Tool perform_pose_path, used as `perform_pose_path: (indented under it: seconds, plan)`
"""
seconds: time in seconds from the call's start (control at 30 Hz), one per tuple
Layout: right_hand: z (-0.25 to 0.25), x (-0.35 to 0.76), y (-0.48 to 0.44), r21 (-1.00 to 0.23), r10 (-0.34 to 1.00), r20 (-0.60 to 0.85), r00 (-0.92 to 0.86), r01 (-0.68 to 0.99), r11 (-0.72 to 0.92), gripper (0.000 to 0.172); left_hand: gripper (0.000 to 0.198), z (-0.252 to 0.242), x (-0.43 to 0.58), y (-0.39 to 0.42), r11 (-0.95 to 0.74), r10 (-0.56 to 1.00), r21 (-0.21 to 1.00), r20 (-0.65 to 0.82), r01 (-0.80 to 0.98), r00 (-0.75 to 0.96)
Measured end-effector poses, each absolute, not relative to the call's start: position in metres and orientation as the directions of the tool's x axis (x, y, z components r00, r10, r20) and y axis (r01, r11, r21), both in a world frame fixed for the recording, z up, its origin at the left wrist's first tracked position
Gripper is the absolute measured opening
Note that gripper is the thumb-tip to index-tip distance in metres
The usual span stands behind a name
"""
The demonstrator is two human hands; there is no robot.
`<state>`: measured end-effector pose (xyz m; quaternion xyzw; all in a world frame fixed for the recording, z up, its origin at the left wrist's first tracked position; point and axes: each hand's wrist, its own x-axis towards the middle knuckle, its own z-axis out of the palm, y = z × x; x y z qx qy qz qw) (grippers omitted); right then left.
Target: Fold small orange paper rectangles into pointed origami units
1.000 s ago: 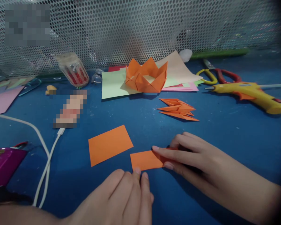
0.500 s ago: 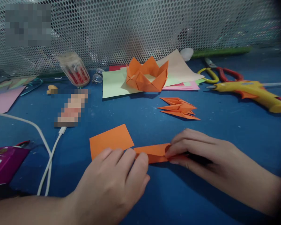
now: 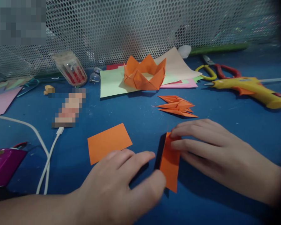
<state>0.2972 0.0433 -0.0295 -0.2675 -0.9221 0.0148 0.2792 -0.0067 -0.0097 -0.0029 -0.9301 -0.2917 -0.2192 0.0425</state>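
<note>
A folded strip of orange paper (image 3: 170, 168) stands roughly lengthwise toward me, slightly off the blue tabletop. Its far end is pinched in the fingers of my right hand (image 3: 213, 153). My left hand (image 3: 124, 184) has its thumb and index finger spread apart, the thumb tip at the strip's left edge. Left of the strip lies a flat orange sheet (image 3: 110, 142), its near edge partly behind my left hand. Beyond my right hand rest several folded pointed orange pieces (image 3: 178, 106) in a small cluster.
An orange paper ring with points (image 3: 144, 78) sits on coloured sheets (image 3: 112, 82) at the back. A yellow glue gun (image 3: 248, 89) and scissors (image 3: 227, 71) lie right. Leftward are a jar (image 3: 71, 70), white cable (image 3: 41, 137) and purple object (image 3: 6, 165). Perforated mesh (image 3: 96, 28) stands behind.
The orange strip has turned from lying crosswise to pointing toward me, held by my right hand. My left hand has let go of its left end and opened its thumb and index finger.
</note>
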Motion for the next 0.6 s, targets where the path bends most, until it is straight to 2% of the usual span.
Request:
perform_pose_path:
  seconds: [0.1,0.2,0.3,0.43,0.6]
  plan:
    - [-0.031,0.302,0.045,-0.108,0.483,0.474,-0.736,0.496,0.862,0.027,0.043,-0.005,-0.006,-0.012,-0.851,0.472,-0.006,0.426,0.525,0.772]
    - [-0.03,0.302,0.045,-0.067,0.474,0.481,-0.738,0.509,0.858,0.026,0.029,-0.005,-0.004,-0.011,-0.859,0.473,0.025,0.421,0.511,0.774]
    - [-0.029,0.296,0.041,-0.128,0.475,0.486,-0.733,0.479,0.869,0.03,0.022,-0.003,-0.002,-0.008,-0.86,0.478,0.047,0.42,0.507,0.772]
    - [-0.03,0.284,0.035,-0.246,0.484,0.519,-0.705,0.419,0.874,0.027,0.024,-0.002,-0.002,-0.009,-0.853,0.502,0.09,0.411,0.514,0.761]
    - [-0.024,0.28,0.038,-0.226,0.451,0.468,-0.76,0.39,0.892,0.029,0.037,-0.003,-0.002,-0.008,-0.844,0.525,0.131,0.398,0.52,0.752]
